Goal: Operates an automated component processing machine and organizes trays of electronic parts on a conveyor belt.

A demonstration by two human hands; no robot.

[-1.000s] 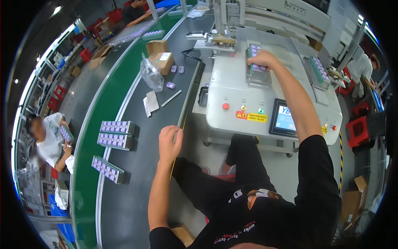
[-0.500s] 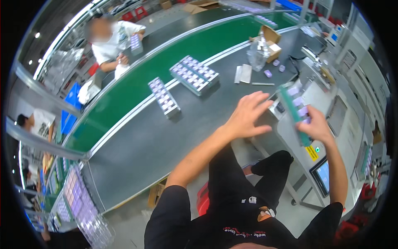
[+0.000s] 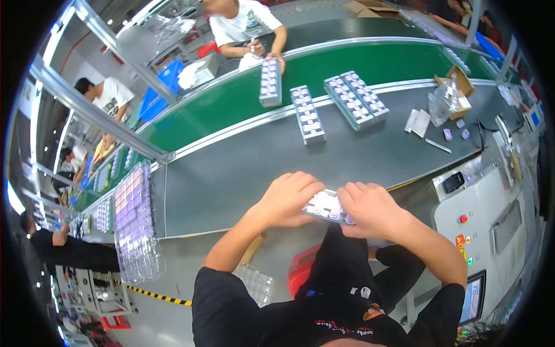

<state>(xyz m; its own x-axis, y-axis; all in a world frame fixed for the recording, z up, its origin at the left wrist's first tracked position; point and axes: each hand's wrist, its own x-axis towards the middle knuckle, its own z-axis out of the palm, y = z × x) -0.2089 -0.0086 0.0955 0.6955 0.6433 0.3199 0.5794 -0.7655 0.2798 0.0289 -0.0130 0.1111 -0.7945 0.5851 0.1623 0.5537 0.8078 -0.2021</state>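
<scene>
Between both hands, close in front of my body, is a narrow tray (image 3: 325,207) with a row of pale purple and white pieces. My left hand (image 3: 291,199) grips its left end. My right hand (image 3: 370,209) wraps round the other end, hiding part of the row. On the grey bench beyond my hands lies a similar narrow tray (image 3: 308,115) filled with pieces. Beside it, to the right, two more filled trays (image 3: 356,99) lie side by side.
A green conveyor belt (image 3: 214,118) runs behind the grey bench (image 3: 231,185). Across it a co-worker (image 3: 245,29) holds another filled tray (image 3: 270,81). Clear plastic blister trays (image 3: 136,214) stand at the left. On the right are a machine (image 3: 480,214), a carton (image 3: 459,87) and loose purple pieces (image 3: 447,134).
My right hand has carried the tray from the machine to the front of my body. My left hand has closed on its other end. The view has turned left.
</scene>
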